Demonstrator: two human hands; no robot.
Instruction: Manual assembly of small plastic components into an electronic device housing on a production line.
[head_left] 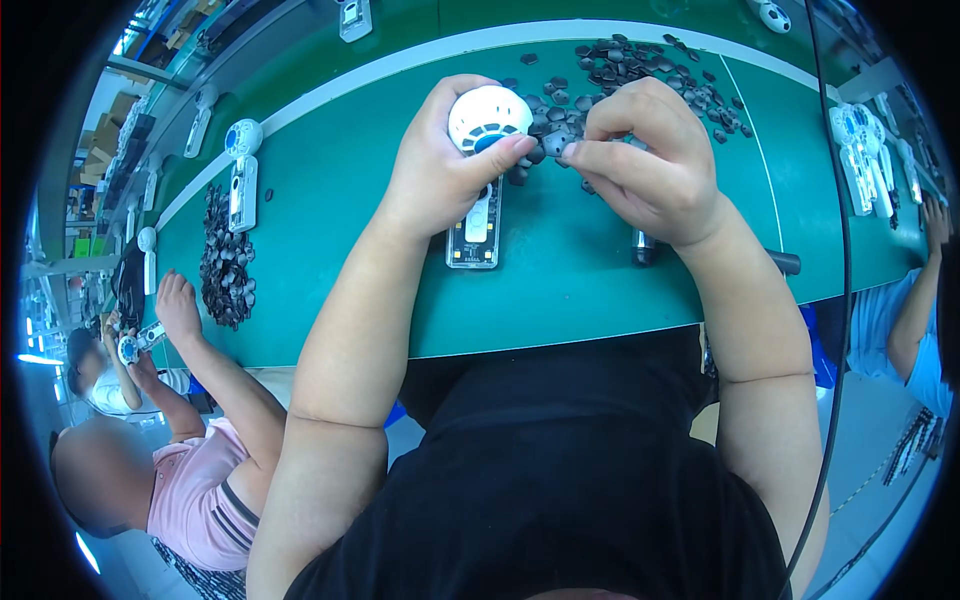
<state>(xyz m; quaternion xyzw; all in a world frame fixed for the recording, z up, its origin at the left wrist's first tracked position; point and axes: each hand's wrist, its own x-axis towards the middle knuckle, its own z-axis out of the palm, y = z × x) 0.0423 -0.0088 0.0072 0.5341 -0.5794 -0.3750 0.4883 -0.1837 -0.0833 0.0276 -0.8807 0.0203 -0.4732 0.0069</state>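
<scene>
My left hand [440, 160] is wrapped round the white, round head of a handheld device [490, 112], its thumb lying across the front near a blue patch. The device's flat handle [474, 240], with a white strip on a dark face, extends toward me over the mat. Just right of the head, my right hand [655, 165] pinches a small dark grey plastic piece [557, 144] between thumb and fingertips. Below that hand shows the end of a dark cylindrical tool [642, 248]; the hand hides its upper part, and whether it is held I cannot tell.
Loose dark plastic pieces [640, 65] spread over the green mat [340, 200] behind my hands. Another dark pile [228, 265] and a similar device [243, 180] lie left. Several devices [860, 160] stand far right. A black cable [845, 250] hangs at right. A co-worker [205, 480] sits left.
</scene>
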